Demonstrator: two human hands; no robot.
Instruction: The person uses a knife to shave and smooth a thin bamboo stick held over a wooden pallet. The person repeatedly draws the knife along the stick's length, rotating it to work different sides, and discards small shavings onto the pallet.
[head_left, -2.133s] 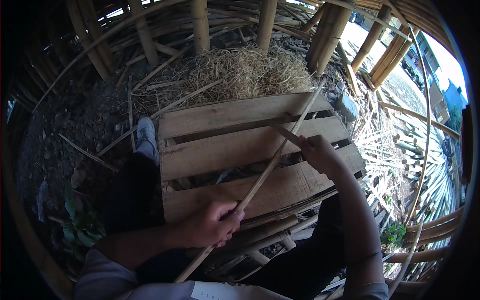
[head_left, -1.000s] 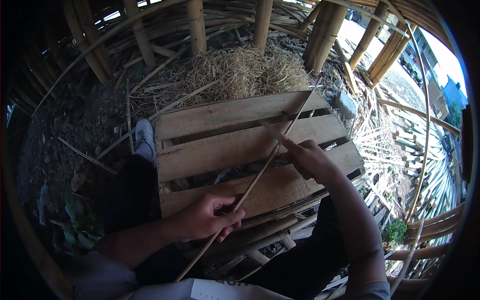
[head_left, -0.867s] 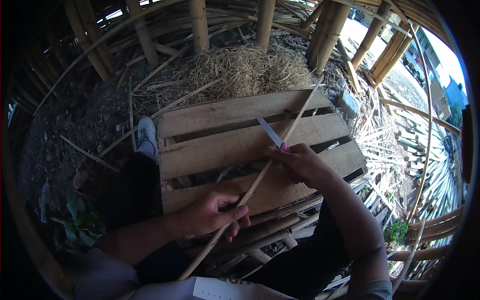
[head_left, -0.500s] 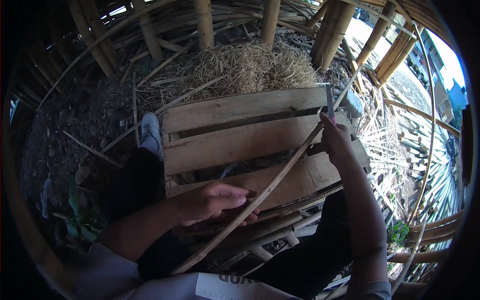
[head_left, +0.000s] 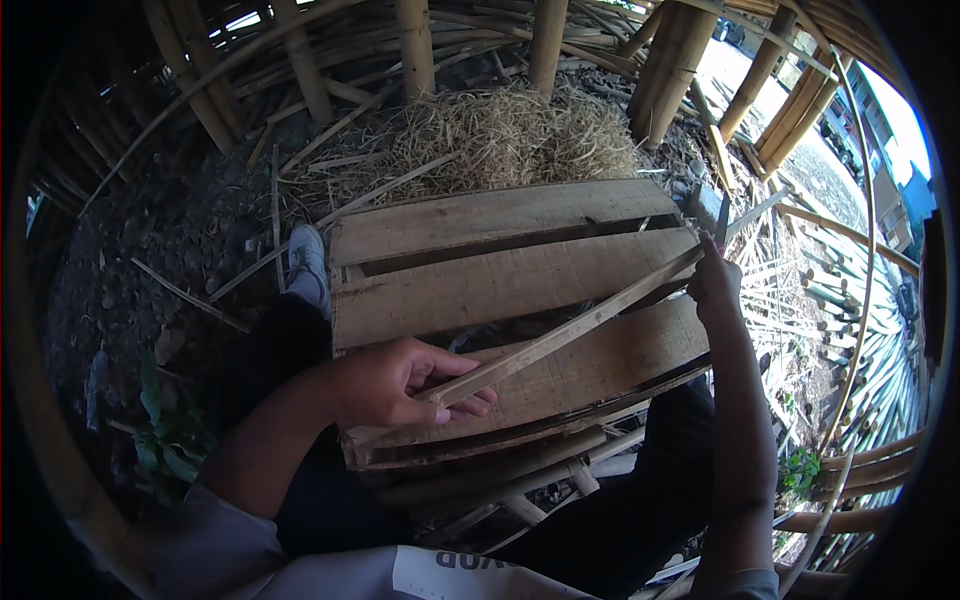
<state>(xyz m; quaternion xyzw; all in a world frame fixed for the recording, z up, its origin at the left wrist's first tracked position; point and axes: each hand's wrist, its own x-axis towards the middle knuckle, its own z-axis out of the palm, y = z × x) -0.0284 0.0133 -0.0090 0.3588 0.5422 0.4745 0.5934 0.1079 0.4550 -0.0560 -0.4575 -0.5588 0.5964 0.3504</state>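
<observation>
1. Left grip (head_left: 385, 385) curls loosely around one pale strip (head_left: 575, 328); right grip (head_left: 716, 278) closes tightly on one knife (head_left: 722, 222).
2. The strip slants over one slatted counter (head_left: 500, 275), three top planks showing.
3. One shoe (head_left: 307, 262) stands left; one straw heap (head_left: 510, 130) lies beyond.
4. Bamboo posts (head_left: 414, 50) rise from littered ground (head_left: 110, 270).
</observation>
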